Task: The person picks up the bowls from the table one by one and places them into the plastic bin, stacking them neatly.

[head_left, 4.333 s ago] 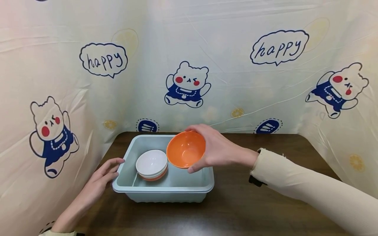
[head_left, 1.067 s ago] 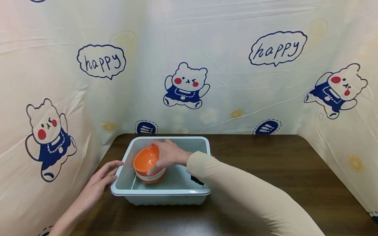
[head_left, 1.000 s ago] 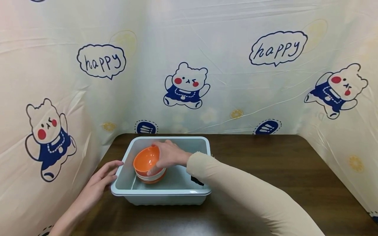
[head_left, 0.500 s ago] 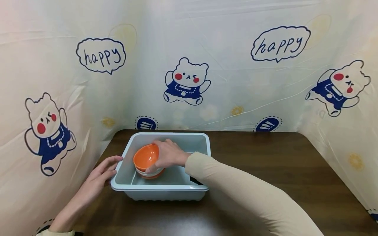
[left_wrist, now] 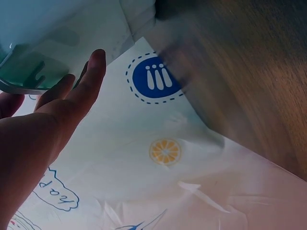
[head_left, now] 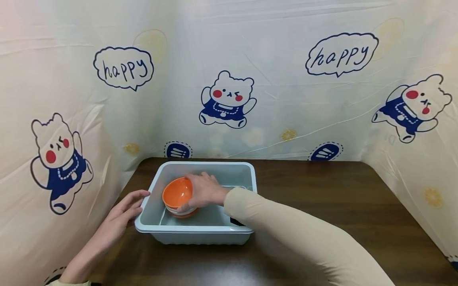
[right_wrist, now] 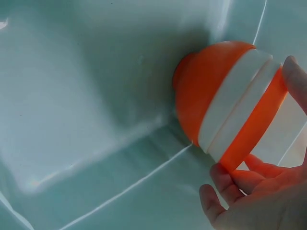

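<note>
My right hand pinches the rim of an orange bowl, thumb on the near side and fingers on the far side. The bowl sits at the top of a stack inside a pale blue-green plastic basin. Below it, the right wrist view shows the rims of two white bowls and another orange bowl at the bottom. The stack stands in the left part of the basin. My left hand touches the basin's left rim with its fingertips, the fingers loosely extended.
The basin stands on a dark brown wooden table, towards its left side. A pale printed curtain with bears and lettering encloses the back and both sides. My right sleeve crosses over the basin's right front corner.
Several seconds ago the orange bowl was held at the basin's right side; my right hand has carried it left and down onto the stack. In the last second both hands stay almost still.
</note>
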`<state>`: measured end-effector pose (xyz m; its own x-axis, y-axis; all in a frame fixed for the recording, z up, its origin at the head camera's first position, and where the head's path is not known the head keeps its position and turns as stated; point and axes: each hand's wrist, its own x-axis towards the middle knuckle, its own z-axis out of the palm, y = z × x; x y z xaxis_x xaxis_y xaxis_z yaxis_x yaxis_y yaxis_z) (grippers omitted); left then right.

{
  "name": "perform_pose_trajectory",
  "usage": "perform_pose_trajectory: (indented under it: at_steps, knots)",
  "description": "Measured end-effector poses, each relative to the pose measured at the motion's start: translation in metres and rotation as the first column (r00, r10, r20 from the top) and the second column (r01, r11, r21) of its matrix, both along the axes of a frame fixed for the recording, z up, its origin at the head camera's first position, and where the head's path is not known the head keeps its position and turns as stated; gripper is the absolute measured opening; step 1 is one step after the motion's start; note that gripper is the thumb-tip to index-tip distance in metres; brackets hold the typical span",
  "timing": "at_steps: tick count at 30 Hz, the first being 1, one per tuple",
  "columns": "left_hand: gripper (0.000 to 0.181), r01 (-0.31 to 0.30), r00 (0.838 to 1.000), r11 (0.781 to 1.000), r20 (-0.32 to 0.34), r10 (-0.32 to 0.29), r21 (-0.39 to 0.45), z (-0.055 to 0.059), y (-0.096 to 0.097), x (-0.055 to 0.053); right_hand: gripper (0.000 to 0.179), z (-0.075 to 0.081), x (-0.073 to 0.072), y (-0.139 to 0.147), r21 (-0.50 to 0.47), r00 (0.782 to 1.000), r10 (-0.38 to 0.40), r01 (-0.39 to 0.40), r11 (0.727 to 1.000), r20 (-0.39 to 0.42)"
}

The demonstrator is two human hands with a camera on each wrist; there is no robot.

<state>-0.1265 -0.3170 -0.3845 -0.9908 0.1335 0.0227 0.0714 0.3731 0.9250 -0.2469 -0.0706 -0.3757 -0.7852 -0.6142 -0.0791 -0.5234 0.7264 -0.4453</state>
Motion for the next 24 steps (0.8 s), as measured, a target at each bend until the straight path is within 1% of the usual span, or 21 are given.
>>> perform_pose_trajectory:
  at_steps: [10, 17, 21, 24]
  knots:
    - [0.041, -0.006, 1.0, 1.0, -0.01, 0.006, -0.025, -0.001, 0.0005, 0.0, 0.098, 0.0012, 0.0039, -0.0014, 0.032, 1.0, -0.019, 0.019, 0.999, 0.01]
    - [0.039, -0.001, 0.999, 1.0, -0.039, 0.001, 0.0, -0.0032, 0.0004, -0.0001, 0.107, -0.0002, 0.0016, -0.0041, 0.064, 1.0, -0.028, 0.029, 0.998, -0.011]
    - [0.039, 0.001, 1.0, 1.0, -0.026, -0.001, -0.002, -0.0035, 0.0008, -0.0017, 0.109, 0.0002, 0.0001, -0.0035, 0.065, 0.999, -0.032, 0.032, 0.997, 0.001]
    - [0.04, -0.001, 1.0, 1.0, -0.009, 0.001, -0.016, -0.003, 0.0008, -0.0034, 0.11, 0.0037, 0.0007, -0.0016, 0.061, 0.999, -0.037, 0.036, 0.998, 0.021]
